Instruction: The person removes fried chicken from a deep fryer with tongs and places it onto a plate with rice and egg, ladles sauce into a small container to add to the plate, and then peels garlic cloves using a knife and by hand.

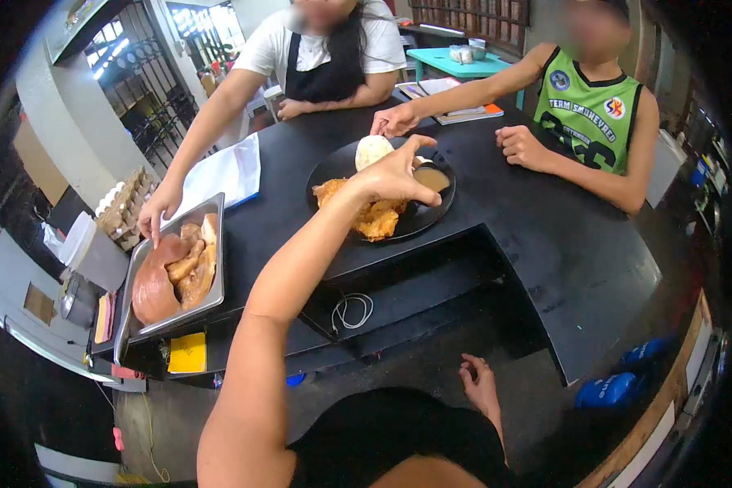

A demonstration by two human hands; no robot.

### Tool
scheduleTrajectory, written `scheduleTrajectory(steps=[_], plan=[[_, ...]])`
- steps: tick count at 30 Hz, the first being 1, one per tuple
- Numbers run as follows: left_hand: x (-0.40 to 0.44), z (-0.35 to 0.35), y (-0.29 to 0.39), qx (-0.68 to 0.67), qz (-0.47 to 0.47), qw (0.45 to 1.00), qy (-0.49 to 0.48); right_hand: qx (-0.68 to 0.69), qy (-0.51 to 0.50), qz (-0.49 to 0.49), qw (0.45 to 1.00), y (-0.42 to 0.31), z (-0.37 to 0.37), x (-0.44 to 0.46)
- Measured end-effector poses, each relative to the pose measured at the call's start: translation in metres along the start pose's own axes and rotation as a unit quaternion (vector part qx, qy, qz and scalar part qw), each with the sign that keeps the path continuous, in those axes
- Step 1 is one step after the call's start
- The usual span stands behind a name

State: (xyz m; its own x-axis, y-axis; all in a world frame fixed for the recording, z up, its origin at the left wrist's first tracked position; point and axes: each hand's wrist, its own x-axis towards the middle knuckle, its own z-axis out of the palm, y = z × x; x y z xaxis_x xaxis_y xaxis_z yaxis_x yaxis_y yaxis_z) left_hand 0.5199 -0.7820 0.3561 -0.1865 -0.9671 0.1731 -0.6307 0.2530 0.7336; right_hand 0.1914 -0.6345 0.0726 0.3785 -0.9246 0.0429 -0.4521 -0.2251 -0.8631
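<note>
My left hand (pixel 398 174) reaches over a black plate (pixel 321 172) with thumb and fingers spread wide in a C shape. Between and just beyond them is a small dark bowl of brown sauce (pixel 433 180); I cannot tell whether the fingertips touch it. The plate also carries golden fried breaded meat (pixel 376 221) under my wrist and a mound of rice (pixel 373 152), both partly covered by my hand. Low beside my body hangs my right hand (pixel 481 384), fingers loosely bent and apart, holding nothing.
A co-worker's hand (pixel 162 210) touches meat (pixel 156 281) in a metal tray (pixel 220 268). Another person's hand (pixel 394 120) is by the rice. The black table (pixel 577 268) has an open recess with a white cable (pixel 352 311). Egg trays (pixel 126 213) stand left; blue gas cylinders (pixel 606 390), right.
</note>
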Motion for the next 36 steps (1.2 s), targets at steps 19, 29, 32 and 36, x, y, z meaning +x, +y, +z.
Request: scheduleTrajectory(steps=[19,29,32,36], plan=[[0.013,0.01,-0.029,0.1,-0.014,0.995,-0.014,0.041,-0.047,0.03,0.998,0.029,-0.013,0.008],[0.015,0.009,-0.031,0.184,-0.021,0.983,-0.01,0.039,-0.08,-0.006,0.996,0.041,-0.015,0.016],[0.013,0.011,-0.03,0.189,-0.034,0.981,0.009,0.078,-0.092,0.046,0.992,0.043,-0.012,0.017],[0.001,0.012,-0.018,0.191,-0.009,0.979,0.065,0.038,-0.113,-0.009,0.993,0.053,-0.01,0.023]])
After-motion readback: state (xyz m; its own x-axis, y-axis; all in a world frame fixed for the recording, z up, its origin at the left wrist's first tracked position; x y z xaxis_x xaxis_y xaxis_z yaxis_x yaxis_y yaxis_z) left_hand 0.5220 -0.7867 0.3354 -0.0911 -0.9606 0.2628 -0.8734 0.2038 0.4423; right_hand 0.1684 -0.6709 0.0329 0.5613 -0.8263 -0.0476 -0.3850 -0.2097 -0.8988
